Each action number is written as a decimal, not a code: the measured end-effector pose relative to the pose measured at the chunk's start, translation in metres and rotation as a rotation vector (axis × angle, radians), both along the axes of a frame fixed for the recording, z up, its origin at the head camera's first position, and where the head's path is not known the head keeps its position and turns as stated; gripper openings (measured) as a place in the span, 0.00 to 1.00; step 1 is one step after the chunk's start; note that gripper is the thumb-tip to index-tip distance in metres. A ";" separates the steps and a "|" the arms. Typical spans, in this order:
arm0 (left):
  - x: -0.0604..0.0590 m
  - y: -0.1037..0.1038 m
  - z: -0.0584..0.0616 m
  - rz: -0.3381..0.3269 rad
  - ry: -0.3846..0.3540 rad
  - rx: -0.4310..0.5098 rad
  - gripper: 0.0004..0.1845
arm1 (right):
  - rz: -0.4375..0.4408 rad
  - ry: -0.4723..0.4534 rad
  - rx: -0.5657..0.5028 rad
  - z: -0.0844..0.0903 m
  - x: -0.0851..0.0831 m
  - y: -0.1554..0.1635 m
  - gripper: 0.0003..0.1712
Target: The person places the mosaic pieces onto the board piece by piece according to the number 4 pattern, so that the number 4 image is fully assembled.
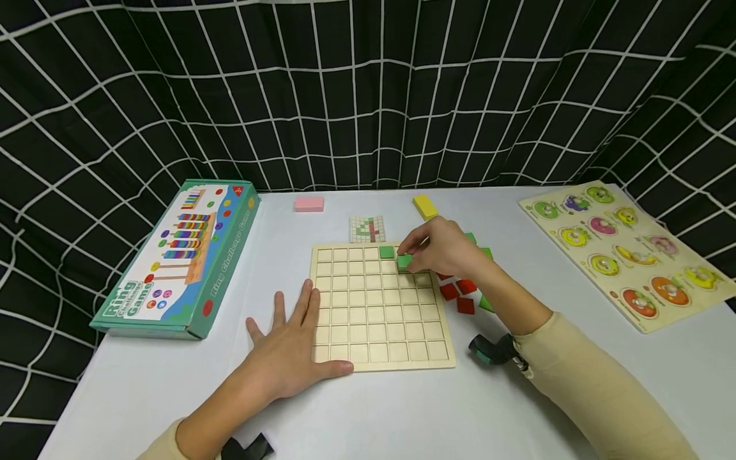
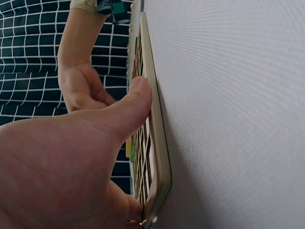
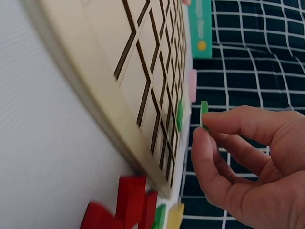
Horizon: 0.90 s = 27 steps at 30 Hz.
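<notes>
Pinching a green tile (image 1: pixel 404 260) between thumb and fingertips, the right hand (image 1: pixel 443 249) holds it just above the grid board (image 1: pixel 379 306), over the second row from the far edge, toward the right; the right wrist view shows the tile (image 3: pixel 204 113) clear of the board's surface, apart from it. One green tile already seated (image 1: pixel 387 252) sits in the far row, just beside and left of the held one. Left hand (image 1: pixel 287 348): fingers straight, palm flat on the bench (image 1: pixel 368 415), thumb against the board's near-left edge, holding nothing. Remaining squares of the board: bare. Loose red tiles (image 1: pixel 457 294) and green tiles lie just right of the board, near the right hand. Further out: pattern card (image 1: pixel 367 229), pink block (image 1: pixel 308 204), yellow block (image 1: pixel 425 206), game box (image 1: pixel 178 255), fruit puzzle (image 1: pixel 627 252).
</notes>
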<state>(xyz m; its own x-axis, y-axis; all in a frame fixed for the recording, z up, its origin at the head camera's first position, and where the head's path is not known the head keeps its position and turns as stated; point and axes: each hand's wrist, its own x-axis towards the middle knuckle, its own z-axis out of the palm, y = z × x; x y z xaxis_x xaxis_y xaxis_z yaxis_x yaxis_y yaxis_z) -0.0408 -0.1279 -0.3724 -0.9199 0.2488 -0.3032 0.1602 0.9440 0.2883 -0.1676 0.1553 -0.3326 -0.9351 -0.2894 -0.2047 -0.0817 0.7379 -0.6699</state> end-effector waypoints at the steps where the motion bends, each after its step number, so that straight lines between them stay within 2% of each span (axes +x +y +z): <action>1: 0.000 0.000 0.000 0.000 0.000 -0.002 0.73 | 0.001 -0.001 -0.003 0.000 -0.001 -0.003 0.12; 12: 0.000 0.000 -0.001 0.003 -0.001 -0.007 0.73 | 0.029 -0.019 -0.048 -0.004 -0.009 -0.028 0.13; 27: 0.000 0.000 -0.001 0.003 -0.001 -0.003 0.73 | 0.056 -0.053 -0.051 -0.008 -0.013 -0.042 0.13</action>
